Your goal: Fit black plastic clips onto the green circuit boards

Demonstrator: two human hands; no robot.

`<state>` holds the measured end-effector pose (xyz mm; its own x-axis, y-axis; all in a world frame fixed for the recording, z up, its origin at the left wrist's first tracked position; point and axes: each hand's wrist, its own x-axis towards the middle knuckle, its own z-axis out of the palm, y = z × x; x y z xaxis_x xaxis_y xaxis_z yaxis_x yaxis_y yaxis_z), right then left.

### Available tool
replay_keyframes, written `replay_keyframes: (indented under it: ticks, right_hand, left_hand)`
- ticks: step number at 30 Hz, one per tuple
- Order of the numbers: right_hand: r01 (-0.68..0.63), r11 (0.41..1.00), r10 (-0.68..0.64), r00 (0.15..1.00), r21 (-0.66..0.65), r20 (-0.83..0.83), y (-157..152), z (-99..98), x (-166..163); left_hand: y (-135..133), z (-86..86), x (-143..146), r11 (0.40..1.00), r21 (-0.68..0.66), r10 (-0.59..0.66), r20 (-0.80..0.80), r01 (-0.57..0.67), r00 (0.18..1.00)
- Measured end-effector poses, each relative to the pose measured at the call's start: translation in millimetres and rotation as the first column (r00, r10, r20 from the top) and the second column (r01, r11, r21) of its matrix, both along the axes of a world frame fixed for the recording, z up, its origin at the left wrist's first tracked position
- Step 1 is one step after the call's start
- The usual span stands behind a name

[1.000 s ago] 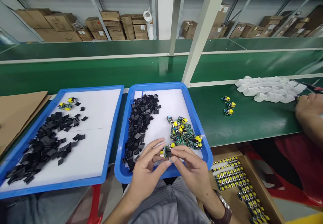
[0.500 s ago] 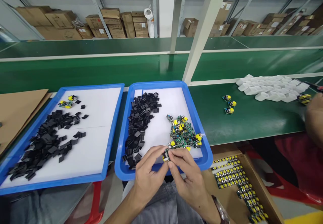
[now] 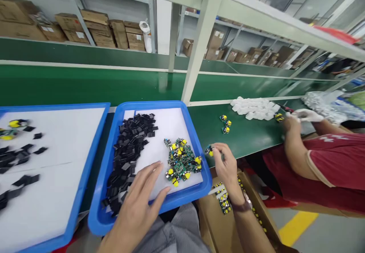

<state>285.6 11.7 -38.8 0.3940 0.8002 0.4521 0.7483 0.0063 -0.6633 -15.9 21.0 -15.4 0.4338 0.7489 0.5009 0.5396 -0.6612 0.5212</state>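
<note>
Right hand (image 3: 225,163): pinched a small green-and-yellow circuit board (image 3: 209,150) just right of the blue plastic tray (image 3: 188,195).
Left hand (image 3: 144,196): hung with fingers apart over the tray's near side.
Bench (image 3: 242,139): its smooth dark-green top lay beneath the tray.
Room: grey metal shelves (image 3: 152,25) of brown cardboard cartons (image 3: 98,29) stood beyond the tray.

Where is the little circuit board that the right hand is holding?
In the head view, the circuit board is right of centre, pinched in the fingers of the right hand, just to the right of the middle blue tray's rim.
</note>
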Motion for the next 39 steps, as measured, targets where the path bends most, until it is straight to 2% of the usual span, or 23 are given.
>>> replay_keyframes:
  ticks: [3,5,8,12,15,18,20,23,25,28,32,36,39]
  right_hand:
    - [0.153,0.987,-0.146,0.982,-0.05,0.117,31,-20.9,64]
    - [0.249,0.966,-0.232,0.955,-0.073,0.187,46,-31.8,93]
    - [0.338,0.938,-0.307,0.912,-0.076,0.274,66,-37.1,117]
    - [0.309,0.95,-0.278,0.901,-0.043,0.334,87,-23.7,128]
    - [0.148,0.989,-0.141,0.927,0.005,0.347,95,-6.2,107]
    - [-0.165,0.986,0.151,0.922,0.008,0.357,100,12.2,58]
    - [-0.394,0.918,0.384,0.85,-0.049,0.36,106,23.5,18]
    - [-0.642,0.741,0.665,0.663,-0.196,0.343,128,34.8,-40]
    - [-0.703,0.66,0.748,0.581,-0.266,0.322,151,36.7,-70]
    - [-0.72,0.606,0.795,0.531,-0.338,0.294,188,33.1,-95]
    - [-0.696,0.599,0.8,0.54,-0.395,0.261,211,24.8,-105]
    - [-0.687,0.609,0.789,0.574,-0.396,0.218,211,22.2,-103]
    - [-0.709,0.611,0.786,0.595,-0.351,0.168,203,29.9,-100]
  left_hand:
    - [14,-16.5,-9,0.998,0.065,-0.007,-0.192,0.02,0.981]
    - [19,-26.7,-11,0.994,0.099,-0.016,-0.269,0.045,0.963]
    - [22,-34.9,-7,0.987,0.143,-0.028,-0.303,0.075,0.953]
    - [23,-33.4,5,0.984,0.157,-0.039,-0.279,0.085,0.96]
    - [18,-26.6,13,0.989,0.098,-0.074,-0.301,0.108,0.951]
    - [11,-16.8,18,0.996,-0.02,-0.083,-0.335,0.081,0.938]
    - [7,-10.1,20,0.995,-0.085,-0.072,-0.334,0.046,0.94]
    - [3,-3.7,20,0.99,-0.14,-0.062,-0.323,0.017,0.944]
    - [1,-3.1,18,0.989,-0.15,-0.062,-0.316,0.015,0.947]
    - [-2,-7.0,12,0.99,-0.144,-0.047,-0.3,0.003,0.953]
    - [-6,-12.1,1,0.989,-0.15,-0.029,-0.284,-0.014,0.958]
    - [-3,-7.9,1,0.985,-0.174,-0.062,-0.344,0.001,0.937]
    - [3,-2.8,5,0.974,-0.228,-0.1,-0.398,0.007,0.912]
